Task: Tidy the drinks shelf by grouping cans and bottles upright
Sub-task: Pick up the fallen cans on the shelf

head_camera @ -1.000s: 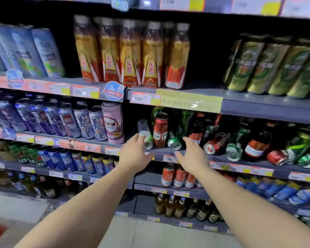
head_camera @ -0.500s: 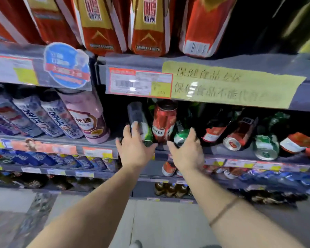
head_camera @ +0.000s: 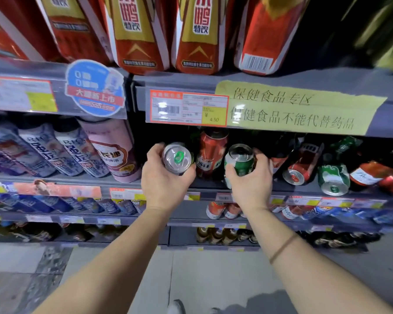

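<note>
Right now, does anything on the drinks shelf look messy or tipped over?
Yes. Right of the hands, a red can and a green can lie on their sides, ends facing out, among leaning bottles, instead of standing upright like the red can between the hands.

left hand [head_camera: 166, 184] gripping silver can [head_camera: 177, 158], right hand [head_camera: 251, 185] gripping green can [head_camera: 239, 164]

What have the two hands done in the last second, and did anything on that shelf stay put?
Both reached in and took hold: the left hand now grips a silver can with a green pull tab, the right hand a green can. The upright red can between them and the toppled cans to the right stayed put.
</note>
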`<act>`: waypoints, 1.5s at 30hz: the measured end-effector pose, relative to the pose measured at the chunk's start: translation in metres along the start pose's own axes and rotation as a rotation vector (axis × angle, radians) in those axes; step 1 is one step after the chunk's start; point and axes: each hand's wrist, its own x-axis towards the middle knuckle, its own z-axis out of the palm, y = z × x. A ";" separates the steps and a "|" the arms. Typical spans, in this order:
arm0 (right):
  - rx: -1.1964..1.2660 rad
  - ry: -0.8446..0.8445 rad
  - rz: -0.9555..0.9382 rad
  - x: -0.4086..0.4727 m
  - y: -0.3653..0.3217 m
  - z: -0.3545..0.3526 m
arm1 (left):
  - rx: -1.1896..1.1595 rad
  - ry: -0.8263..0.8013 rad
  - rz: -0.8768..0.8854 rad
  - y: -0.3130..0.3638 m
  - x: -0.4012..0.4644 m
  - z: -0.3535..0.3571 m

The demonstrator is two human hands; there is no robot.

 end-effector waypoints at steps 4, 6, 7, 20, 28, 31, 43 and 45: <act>0.049 -0.040 0.012 -0.005 0.005 0.003 | -0.105 -0.039 0.005 0.013 0.006 0.000; 0.071 -0.047 0.014 -0.008 0.008 0.002 | -0.108 -0.045 0.050 0.015 0.012 0.001; 0.071 -0.046 0.014 -0.009 0.009 0.002 | -0.095 -0.051 0.073 0.015 0.014 0.003; -0.079 -0.178 0.124 -0.002 0.023 0.010 | -0.061 -0.201 0.029 0.012 0.035 0.001; -0.088 -0.180 0.094 -0.002 0.026 0.012 | -0.053 -0.312 -0.048 -0.011 0.019 0.010; -0.067 -0.204 0.085 -0.002 0.032 0.009 | -0.011 -0.339 -0.065 -0.025 0.013 0.016; -0.118 0.270 0.235 0.044 0.116 -0.101 | 0.002 0.023 0.173 0.049 -0.090 0.082; -0.189 0.315 0.317 0.058 0.133 -0.119 | -0.001 -0.075 0.186 0.061 -0.103 0.116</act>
